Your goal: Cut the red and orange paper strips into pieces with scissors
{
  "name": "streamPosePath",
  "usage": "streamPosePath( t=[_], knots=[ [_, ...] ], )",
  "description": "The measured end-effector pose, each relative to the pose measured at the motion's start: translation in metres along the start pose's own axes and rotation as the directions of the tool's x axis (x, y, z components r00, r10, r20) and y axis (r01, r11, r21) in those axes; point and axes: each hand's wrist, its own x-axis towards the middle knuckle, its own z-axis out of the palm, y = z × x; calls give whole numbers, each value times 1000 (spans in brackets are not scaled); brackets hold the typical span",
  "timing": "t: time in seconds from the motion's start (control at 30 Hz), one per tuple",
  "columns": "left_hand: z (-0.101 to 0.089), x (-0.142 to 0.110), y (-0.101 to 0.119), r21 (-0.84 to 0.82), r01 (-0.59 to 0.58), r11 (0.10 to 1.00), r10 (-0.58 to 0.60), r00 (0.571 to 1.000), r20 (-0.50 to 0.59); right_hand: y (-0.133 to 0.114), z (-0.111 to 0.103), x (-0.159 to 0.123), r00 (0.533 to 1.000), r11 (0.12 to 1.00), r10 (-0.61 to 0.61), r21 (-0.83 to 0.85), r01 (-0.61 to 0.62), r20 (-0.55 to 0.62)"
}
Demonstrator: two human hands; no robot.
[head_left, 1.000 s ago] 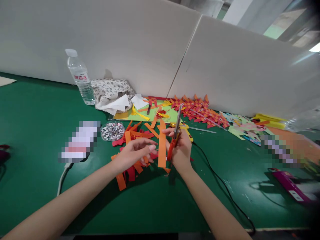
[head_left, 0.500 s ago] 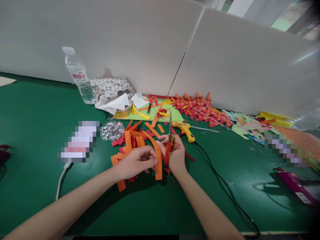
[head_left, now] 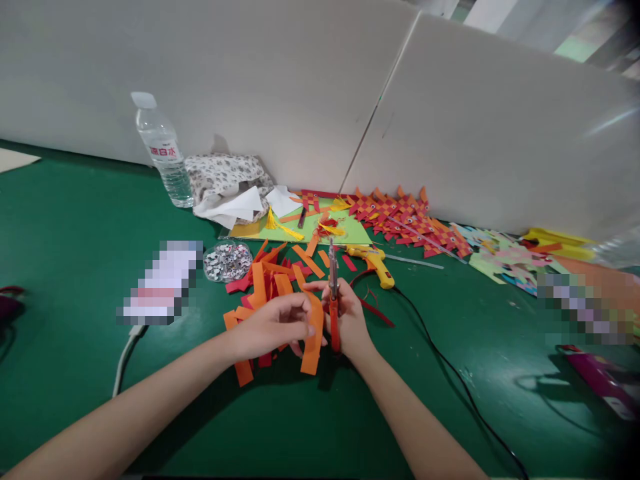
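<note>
Between the thumb and fingers of my left hand (head_left: 277, 323) is an orange strip (head_left: 313, 343), bent near its top and hanging down past the fingertips. My right hand (head_left: 353, 320) is closed around orange-handled scissors (head_left: 334, 303), whose blades point up and away from me. Some fingers of the right hand reach behind the strip; whether they touch it I cannot tell. Under and beyond my left hand lies a loose pile of orange and red strips (head_left: 259, 287).
On the green table (head_left: 360, 420) lie a yellow glue gun (head_left: 375, 262) with a black cord, a dish of googly eyes (head_left: 227, 261) and a phone (head_left: 165, 283). Behind stand a water bottle (head_left: 167, 160) and a patterned tissue pouch (head_left: 227, 180), beside red-orange woven fish (head_left: 400, 217).
The orange strip has tilted, its lower end swinging slightly left and down. The scissors have shifted a little left and lower with my right hand. My left hand keeps its hold.
</note>
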Motion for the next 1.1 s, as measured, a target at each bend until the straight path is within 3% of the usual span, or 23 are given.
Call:
streamPosePath(
  t=[0.23,0.5,0.6,0.73,0.8,0.93,1.03,1.1],
  knots=[
    [-5,3,-12,84,-42,996,35,996,80,-3,3,1,983,993,24,116,-3,-182],
    [-8,8,-10,265,-25,964,58,991,-120,-8,-8,5,931,937,133,348,-7,-339],
    [-11,9,-10,320,-55,946,142,956,-257,-8,-11,9,901,935,131,353,26,-413],
    [-13,10,-9,478,-153,865,352,864,-361,-7,-14,10,894,924,144,381,33,-425],
    [-13,10,-8,421,-147,895,312,881,-356,-6,-14,9,899,925,138,379,33,-416],
    [-10,10,-6,169,1,986,57,939,-338,-4,-15,9,900,919,169,394,4,-402],
    [-11,10,-4,86,-1,996,33,928,-372,-4,-15,9,907,903,181,430,0,-379],
    [-12,10,-4,49,-24,999,42,907,-419,-4,-13,8,936,904,178,427,-34,-302]
  ],
)
